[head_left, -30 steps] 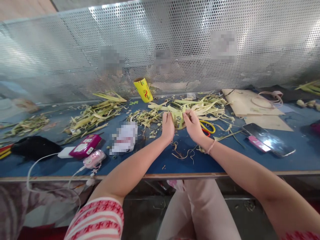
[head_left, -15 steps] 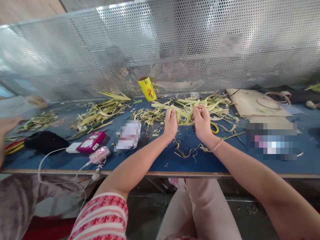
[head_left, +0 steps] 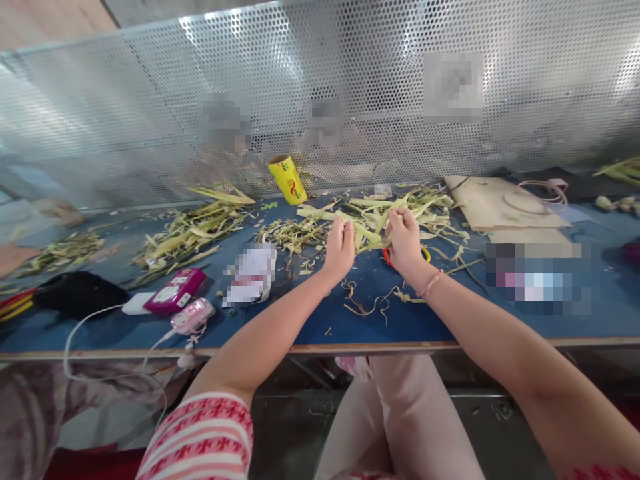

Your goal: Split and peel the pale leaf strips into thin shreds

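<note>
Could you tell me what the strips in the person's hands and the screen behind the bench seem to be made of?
The leaf strips held between the left hand and right hand look like plant fibre, perhaps husk or palm leaf: pale green-yellow, matte, flat and curling. The screen looks like perforated sheet metal: silvery, with regular round holes and glare.

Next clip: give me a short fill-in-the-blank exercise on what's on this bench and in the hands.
1. Both the left hand and the right hand grip a pale green ____.
2. The tabletop is coloured ____.
3. The yellow tube leans against a perforated ____ screen.
4. A white cable runs to the ____ device.

Missing words: leaf strip; blue; metal; pink
</note>
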Available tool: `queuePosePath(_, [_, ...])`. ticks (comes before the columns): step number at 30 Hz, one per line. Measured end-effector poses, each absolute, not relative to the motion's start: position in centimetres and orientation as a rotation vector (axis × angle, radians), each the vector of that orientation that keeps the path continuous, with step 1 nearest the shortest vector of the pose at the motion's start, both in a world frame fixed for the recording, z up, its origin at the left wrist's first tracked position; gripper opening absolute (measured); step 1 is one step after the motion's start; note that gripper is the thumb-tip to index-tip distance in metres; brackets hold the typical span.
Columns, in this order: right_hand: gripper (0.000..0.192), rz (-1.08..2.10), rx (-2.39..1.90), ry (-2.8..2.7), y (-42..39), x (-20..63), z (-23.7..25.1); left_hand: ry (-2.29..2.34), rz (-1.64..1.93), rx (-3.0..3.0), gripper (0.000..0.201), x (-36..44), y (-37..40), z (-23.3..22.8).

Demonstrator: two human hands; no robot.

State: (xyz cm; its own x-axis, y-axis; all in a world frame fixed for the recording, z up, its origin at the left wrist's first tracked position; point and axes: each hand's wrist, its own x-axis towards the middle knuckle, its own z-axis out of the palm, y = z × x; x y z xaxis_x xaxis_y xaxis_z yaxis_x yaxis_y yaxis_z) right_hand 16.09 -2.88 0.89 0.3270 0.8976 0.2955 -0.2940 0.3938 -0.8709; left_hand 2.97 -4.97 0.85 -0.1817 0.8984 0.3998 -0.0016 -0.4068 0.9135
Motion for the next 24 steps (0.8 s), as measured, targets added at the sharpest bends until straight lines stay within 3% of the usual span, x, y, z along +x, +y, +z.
queuePosePath(11, [0.029, 0.981, -0.871, -1.026, -2.6, 16.9, 1.1, 1.115, 1.658, 1.386, 0.032, 2.5, -4.1, 0.4])
queuePosePath(17, [0.046, 0.925, -1.000, -1.406, -2.9, 17.5, 1.2, 1.347, 1.652, 1.481, 0.036, 1.9, -3.3, 0.2])
queuePosePath(24, [0.041, 0.925, -0.970, -1.620, -3.4, 15.8, 0.0, 1.332, 1.619, 1.623, 0.036, 2.1, -3.3, 0.0])
